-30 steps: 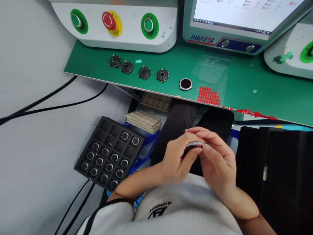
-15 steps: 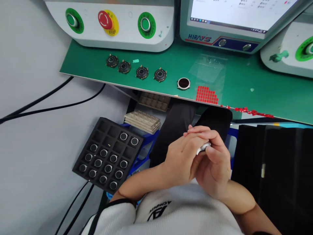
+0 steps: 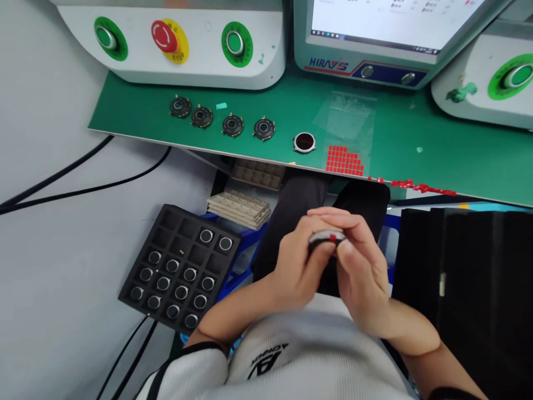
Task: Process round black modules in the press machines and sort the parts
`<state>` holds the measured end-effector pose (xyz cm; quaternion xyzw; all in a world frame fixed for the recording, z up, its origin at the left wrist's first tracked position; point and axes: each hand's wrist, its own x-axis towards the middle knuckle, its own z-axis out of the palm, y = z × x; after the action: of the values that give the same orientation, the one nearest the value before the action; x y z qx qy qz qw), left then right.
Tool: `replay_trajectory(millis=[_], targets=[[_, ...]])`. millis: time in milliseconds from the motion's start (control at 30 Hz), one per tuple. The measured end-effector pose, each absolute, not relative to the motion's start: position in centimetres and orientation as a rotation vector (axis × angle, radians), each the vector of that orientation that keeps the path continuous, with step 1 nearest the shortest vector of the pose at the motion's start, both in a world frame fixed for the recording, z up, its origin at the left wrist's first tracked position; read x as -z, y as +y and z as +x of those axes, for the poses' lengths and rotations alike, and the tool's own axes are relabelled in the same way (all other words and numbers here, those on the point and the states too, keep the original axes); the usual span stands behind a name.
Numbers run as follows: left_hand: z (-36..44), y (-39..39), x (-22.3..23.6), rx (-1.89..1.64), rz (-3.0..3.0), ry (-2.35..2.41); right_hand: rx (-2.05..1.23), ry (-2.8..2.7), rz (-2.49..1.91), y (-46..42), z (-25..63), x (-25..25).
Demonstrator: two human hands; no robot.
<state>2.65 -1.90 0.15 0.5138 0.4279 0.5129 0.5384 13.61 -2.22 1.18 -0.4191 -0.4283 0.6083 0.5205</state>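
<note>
A round watch case [image 3: 320, 238] with a silvery rim and a small red sticker on its side is held between both hands above my lap. My left hand [image 3: 297, 261] wraps around its left part, thumb below the edge. My right hand [image 3: 362, 261] closes on its right end, with the thumb by the red sticker and the fingers over the far side. The fingers hide much of the case. Beyond the hands, a watch case with a dark face [image 3: 304, 143] lies on the green bench [image 3: 400, 133], beside a sheet of red stickers [image 3: 343, 161].
Several black watch backs [image 3: 232, 125] lie in a row on the bench. A black foam tray [image 3: 179, 253] with several watch cases stands at lower left, near stacked beige trays [image 3: 239, 208]. Red scraps [image 3: 422, 186] line the bench edge. A monitor [image 3: 375, 50] and a red stop button [image 3: 164, 36] stand behind.
Both hands have turned the watch case, so its edge with the red sticker now shows. The left thumb has come into view below it. The camera view has shifted slightly.
</note>
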Motion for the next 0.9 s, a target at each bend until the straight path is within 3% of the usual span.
replay_trajectory(millis=[233,900], targets=[[2.6,-1.3,-1.8,-0.925,0.369,0.559,-1.084,-1.381,-0.893,-1.6,15.6,-0.1],[3.5,-2.6,-2.4,-0.914,0.234,0.486,-1.050,-1.305,-0.743,-2.2,16.6,1.7]])
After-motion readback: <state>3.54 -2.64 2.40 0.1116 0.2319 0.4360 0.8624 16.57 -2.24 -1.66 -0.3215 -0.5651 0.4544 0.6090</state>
